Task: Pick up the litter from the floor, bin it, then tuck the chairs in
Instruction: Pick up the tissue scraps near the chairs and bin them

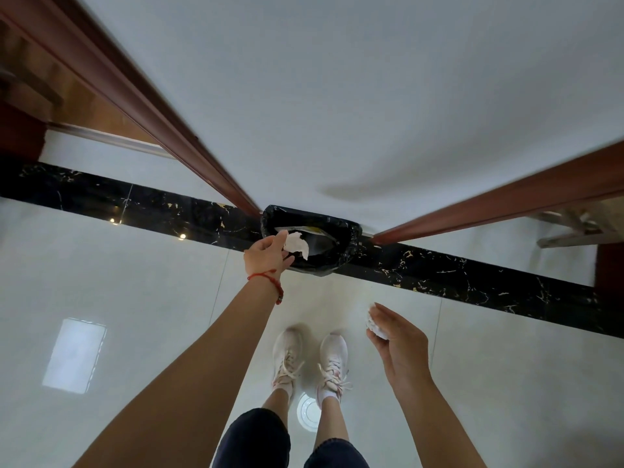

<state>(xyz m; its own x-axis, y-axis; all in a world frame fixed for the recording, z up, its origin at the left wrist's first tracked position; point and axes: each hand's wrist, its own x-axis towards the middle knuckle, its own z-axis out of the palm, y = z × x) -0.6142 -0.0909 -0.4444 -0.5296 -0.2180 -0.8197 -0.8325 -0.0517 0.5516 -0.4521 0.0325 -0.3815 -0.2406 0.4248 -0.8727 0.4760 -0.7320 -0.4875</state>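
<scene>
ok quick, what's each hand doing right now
Left hand: pinching a white tissue over the bin.
Right hand: fingers curled round a crumpled paper wad.

Black bin liner (351, 246), white crumpled paper (297, 246), black gold-veined marble strip (472, 275), red bracelet (270, 282), pale pink trainers (287, 356)

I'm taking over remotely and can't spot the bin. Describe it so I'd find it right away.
Follow the black marble strip across the pale floor to the white wall between two reddish wooden frames. There sits the bin, lined with a black plastic bag, straight ahead of the white shoes. It is the only dark open container, and the left hand holds a crumpled white tissue over its mouth.
</scene>
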